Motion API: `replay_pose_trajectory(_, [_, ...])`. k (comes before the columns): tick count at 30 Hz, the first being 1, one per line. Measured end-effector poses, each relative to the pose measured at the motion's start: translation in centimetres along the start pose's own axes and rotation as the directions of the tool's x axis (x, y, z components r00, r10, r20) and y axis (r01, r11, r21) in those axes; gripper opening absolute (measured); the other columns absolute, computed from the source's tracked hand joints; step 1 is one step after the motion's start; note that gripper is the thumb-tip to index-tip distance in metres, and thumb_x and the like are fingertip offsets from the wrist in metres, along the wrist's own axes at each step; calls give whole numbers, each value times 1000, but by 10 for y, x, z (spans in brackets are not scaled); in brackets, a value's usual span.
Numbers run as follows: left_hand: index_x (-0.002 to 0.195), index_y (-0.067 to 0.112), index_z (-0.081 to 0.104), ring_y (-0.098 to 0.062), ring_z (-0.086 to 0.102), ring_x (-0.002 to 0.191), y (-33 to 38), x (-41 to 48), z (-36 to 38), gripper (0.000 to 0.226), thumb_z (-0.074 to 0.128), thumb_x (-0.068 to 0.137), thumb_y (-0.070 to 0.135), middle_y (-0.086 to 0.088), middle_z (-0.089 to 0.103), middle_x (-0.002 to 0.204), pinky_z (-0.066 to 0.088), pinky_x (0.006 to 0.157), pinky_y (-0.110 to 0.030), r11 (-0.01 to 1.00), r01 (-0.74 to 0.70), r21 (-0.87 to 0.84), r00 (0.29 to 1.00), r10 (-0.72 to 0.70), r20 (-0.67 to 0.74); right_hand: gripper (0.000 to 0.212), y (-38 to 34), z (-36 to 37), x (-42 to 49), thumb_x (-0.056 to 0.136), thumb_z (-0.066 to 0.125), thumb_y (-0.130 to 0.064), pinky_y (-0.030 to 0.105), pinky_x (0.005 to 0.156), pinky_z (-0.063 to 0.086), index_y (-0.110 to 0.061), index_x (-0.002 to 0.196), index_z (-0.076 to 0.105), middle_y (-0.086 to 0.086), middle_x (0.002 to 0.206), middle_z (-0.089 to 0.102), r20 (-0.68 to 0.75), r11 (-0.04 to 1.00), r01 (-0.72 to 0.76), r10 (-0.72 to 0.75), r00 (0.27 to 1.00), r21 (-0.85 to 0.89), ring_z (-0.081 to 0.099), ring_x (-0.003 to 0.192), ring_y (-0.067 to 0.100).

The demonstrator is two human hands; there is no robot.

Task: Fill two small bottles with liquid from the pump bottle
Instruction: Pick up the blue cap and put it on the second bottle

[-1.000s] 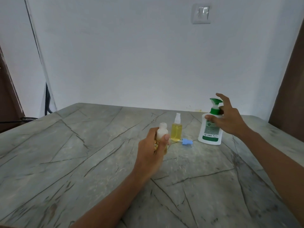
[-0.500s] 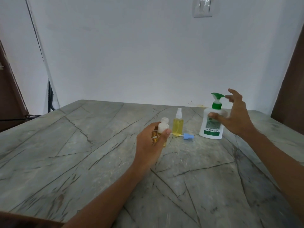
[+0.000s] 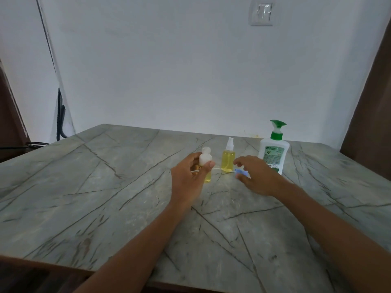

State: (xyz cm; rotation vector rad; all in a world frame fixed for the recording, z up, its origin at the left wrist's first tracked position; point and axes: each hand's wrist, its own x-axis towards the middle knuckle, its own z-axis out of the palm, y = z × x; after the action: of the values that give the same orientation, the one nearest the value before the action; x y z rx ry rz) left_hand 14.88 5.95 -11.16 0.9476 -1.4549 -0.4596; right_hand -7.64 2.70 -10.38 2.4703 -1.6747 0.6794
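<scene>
The left hand [image 3: 188, 179] grips the small uncapped bottle [image 3: 205, 161] round its shoulder and holds it upright, with its base at or just above the table [image 3: 105, 187]. Yellow liquid shows in its lower part. Just beside it to the right stands the spray bottle [image 3: 228, 158], capped and holding yellow liquid. The pump bottle [image 3: 274, 153] stands farther right, with no hand on it.

The right hand [image 3: 259, 179] is low over the table, its fingers narrowly spread about the blue spray head [image 3: 241, 171]. The head lies on its side, and its white dip tube [image 3: 218, 169] runs left toward the held bottle. Whether the fingers already pinch the head cannot be told.

The step in hand appears to be fitting this head to the open bottle. To do it well:

1. Pinch the blue collar, not the tube, which probably bends.
2. Lift until the tube tip clears the spray bottle.
3. Keep the held bottle vertical.
4. Feed the tube tip into the neck first, then lower the head.
5. Turn the collar until snug.

The tube may be wet, so expect drips.
</scene>
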Motion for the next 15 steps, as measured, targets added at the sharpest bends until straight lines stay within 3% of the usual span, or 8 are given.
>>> replay_pose_trajectory(3, [109, 22, 66, -1, 66, 90, -1, 0, 0, 37, 77, 77, 36, 11, 70, 97, 55, 77, -16, 1000, 6, -18, 1000, -6, -3, 45, -2, 8, 5, 94, 59, -28, 36, 102, 41, -21, 136, 45, 4, 135, 51, 73, 997, -49, 54, 996, -65, 46, 120, 22])
replay_pose_trajectory(7, [108, 23, 66, 4, 64, 88, -1, 1, -1, 39, 81, 73, 34, 13, 69, 97, 53, 73, -13, 999, 24, -37, 1000, -24, -13, 36, -1, 14, 12, 95, 57, -28, 35, 97, 43, -25, 130, 51, 4, 128, 55, 65, 990, -61, 69, 995, -124, 46, 115, 21])
replay_pose_trajectory(15, [109, 21, 67, 0, 65, 85, 2, 1, -1, 45, 82, 70, 39, 12, 70, 97, 57, 71, -20, 999, 19, -28, 999, -20, -39, 25, -1, 14, 14, 95, 58, -27, 32, 92, 43, -26, 119, 59, 4, 113, 58, 91, 985, -89, 103, 990, -147, 50, 106, 19])
